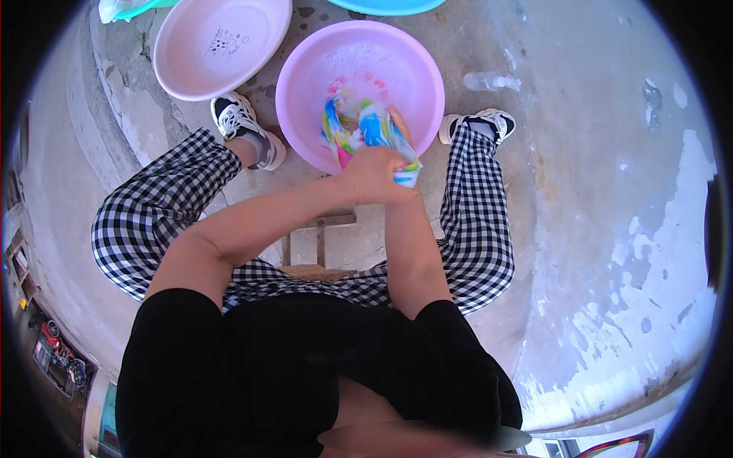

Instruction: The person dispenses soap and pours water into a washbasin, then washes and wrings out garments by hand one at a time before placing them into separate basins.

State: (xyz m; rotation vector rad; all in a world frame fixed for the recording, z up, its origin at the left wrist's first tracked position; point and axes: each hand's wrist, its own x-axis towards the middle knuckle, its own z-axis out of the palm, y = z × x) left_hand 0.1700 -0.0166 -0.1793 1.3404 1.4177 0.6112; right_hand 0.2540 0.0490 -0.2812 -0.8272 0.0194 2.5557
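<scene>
A wet multicoloured cloth (375,126) in white, blue, yellow-green and pink hangs bunched and twisted over the near side of a pink plastic basin (292,109). My left hand (375,170) is closed around the near end of it, and a fold sticks out past the fist. Just beyond, my right hand (400,125) grips the same cloth; most of that hand is hidden by my left hand and the fabric. Soapy-looking water (372,60) fills the bottom of the basin, where red printed marks show through.
A second pale pink basin (189,34) stands at upper left, with a blue basin (389,7) at the top edge. On the concrete floor (572,114) lies a clear plastic bottle (487,82). My shoes (237,117) flank the basin. A wooden frame (320,240) is beneath me.
</scene>
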